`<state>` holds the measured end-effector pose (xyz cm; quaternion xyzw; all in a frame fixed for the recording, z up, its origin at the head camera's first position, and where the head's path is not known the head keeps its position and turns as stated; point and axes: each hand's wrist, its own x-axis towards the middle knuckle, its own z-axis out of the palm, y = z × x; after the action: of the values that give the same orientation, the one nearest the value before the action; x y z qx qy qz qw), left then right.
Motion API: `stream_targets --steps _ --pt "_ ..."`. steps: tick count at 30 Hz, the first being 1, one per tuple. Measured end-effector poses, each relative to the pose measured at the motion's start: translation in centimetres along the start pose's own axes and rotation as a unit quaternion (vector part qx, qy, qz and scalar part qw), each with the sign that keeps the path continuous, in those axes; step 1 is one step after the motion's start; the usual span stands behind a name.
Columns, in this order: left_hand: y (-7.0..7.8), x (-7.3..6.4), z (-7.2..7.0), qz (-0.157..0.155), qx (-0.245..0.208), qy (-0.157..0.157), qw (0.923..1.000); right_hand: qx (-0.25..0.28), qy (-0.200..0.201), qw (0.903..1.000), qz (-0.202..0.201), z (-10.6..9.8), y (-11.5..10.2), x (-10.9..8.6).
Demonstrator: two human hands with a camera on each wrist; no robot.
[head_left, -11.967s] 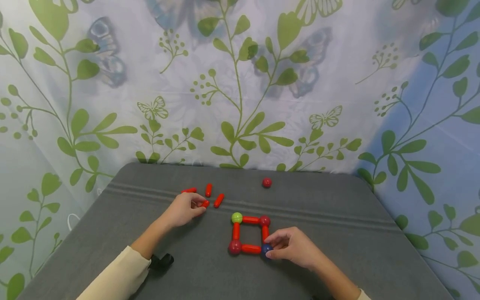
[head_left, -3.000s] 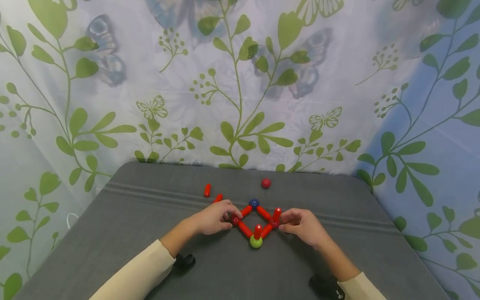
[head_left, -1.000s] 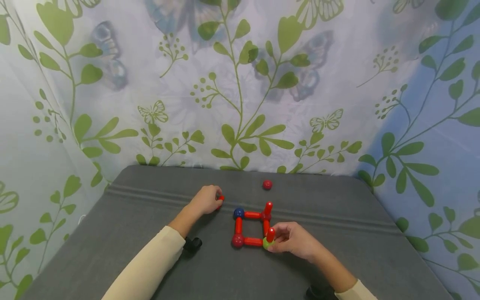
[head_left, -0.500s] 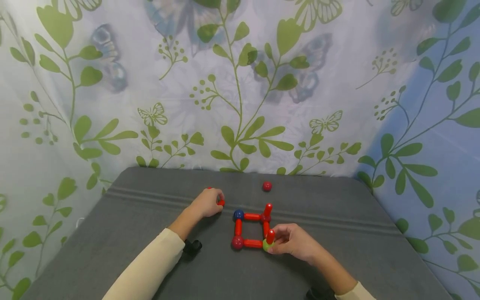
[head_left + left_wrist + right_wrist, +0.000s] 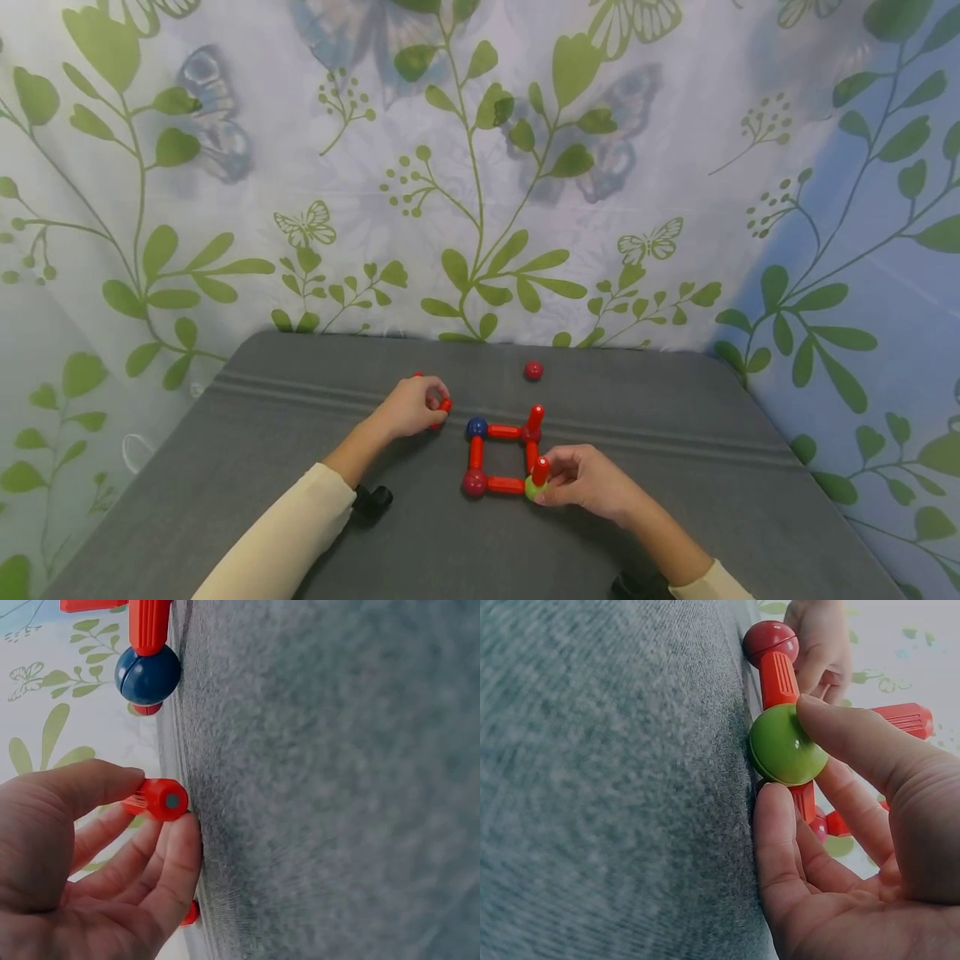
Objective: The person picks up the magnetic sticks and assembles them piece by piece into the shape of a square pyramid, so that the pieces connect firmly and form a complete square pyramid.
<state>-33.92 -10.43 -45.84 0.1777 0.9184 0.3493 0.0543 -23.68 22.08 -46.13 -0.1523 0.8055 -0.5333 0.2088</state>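
Head view: forward-down over the worktop [image 5: 465, 550]; wrist views: close, low; head and right wrist share the green ball [image 5: 532, 488].

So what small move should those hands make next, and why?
Probably the left hand should stand its red rod on the blue ball: the green ball and the red corner ball beyond it already carry upright rods, but the blue one has none.
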Motion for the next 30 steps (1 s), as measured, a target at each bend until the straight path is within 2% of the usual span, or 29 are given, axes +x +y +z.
stream_targets --steps 9,15,18,22,27,30 --pt "0.4 -1.2 0.7 0.013 -0.054 -0.008 0.9984 -0.014 0.005 0.9997 -0.019 0.1 0.5 -0.2" --pt "0.5 -2.0 0.6 0.051 -0.080 -0.009 0.9954 -0.027 0.012 0.9992 -0.029 0.0 0.6 -0.2" --pt "0.6 -2.4 0.6 0.057 -0.107 -0.008 0.9926 -0.030 0.012 0.9990 -0.029 0.0 0.5 -0.1" --pt "1.1 -3.1 0.8 0.057 -0.157 -0.015 0.9859 -0.039 0.014 0.9985 -0.035 0.0 0.5 0.0" --pt "1.8 -4.0 1.1 0.078 -0.219 -0.033 0.9720 -0.055 0.018 0.9972 -0.047 0.0 0.5 0.1" --pt "2.3 -4.6 1.4 0.092 -0.248 -0.044 0.9633 -0.048 0.014 0.9975 -0.049 -0.1 0.6 0.2"
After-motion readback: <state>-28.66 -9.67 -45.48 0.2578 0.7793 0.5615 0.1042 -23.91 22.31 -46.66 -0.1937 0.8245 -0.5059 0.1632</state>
